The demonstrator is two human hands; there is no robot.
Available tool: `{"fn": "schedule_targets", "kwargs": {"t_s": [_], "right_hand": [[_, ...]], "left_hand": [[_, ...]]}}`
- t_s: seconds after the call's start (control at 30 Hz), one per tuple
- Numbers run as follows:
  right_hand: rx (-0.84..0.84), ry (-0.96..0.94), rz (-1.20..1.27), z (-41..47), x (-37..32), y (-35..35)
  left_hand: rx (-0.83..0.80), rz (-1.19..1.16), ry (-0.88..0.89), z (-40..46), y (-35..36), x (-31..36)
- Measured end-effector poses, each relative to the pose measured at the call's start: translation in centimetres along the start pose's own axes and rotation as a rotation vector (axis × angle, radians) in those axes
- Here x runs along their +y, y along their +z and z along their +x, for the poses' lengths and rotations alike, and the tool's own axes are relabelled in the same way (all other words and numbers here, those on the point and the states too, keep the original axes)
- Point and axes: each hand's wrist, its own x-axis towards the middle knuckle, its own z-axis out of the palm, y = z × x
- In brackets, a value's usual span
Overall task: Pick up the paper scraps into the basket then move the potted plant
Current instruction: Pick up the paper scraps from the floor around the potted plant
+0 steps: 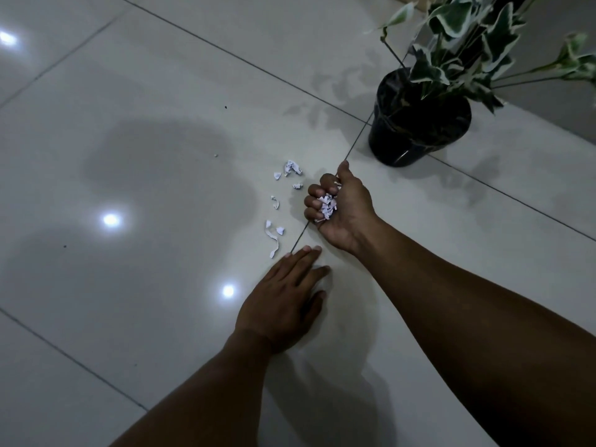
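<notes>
One potted plant (419, 124) stands on the tiled floor (129, 124), wide bare tile left of it. Two hands: the left hand (283, 304) lies flat, fingers spread, holding nothing; the right hand (338, 208), near the pot, is clenched around a wad of paper (327, 206). About seven loose paper scraps (280, 201) lie just left of it.

Single head-worn view, wide-angle, looking forward and steeply down at a glossy tiled floor (161, 91). Close range: both forearms enter from the near edge, left hand (283, 298) at centre, right hand (342, 211) just beyond it. Potted plant (422, 121) sits far right, leaves cropped by the top edge. Frame tilted; grout lines run diagonally. No second view, so no overlap.
</notes>
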Motion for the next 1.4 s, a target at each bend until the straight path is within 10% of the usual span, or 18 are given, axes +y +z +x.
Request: {"fn": "schedule_targets", "kwargs": {"t_s": [0.23, 0.43, 0.7, 0.93, 1.1, 1.4], "right_hand": [[0.076, -0.093, -0.393, 1.3, 0.4, 0.5], [0.406, -0.618, -1.122, 2.4, 1.5, 2.0], [0.409, -0.575, -1.456, 4.8, 1.6, 3.8], [0.357, -0.635, -1.264, 5.1, 1.6, 3.4], [0.273, -0.339, -0.608, 3.5, 1.1, 3.5], [-0.004, -0.104, -0.143, 2.3, 0.4, 1.7]], "left_hand": [[-0.001, -0.007, -0.006, 0.0, 0.3, -0.2], [-0.007, -0.009, -0.008, 0.0, 0.7, -0.5], [-0.002, 0.018, 0.01, 0.0, 1.0, -0.8], [0.013, 0.032, 0.021, -0.1, 1.0, -0.8], [0.013, 0.034, 0.011, -0.1, 0.8, -0.7], [0.004, 0.009, 0.011, -0.1, 0.8, -0.8]]}}
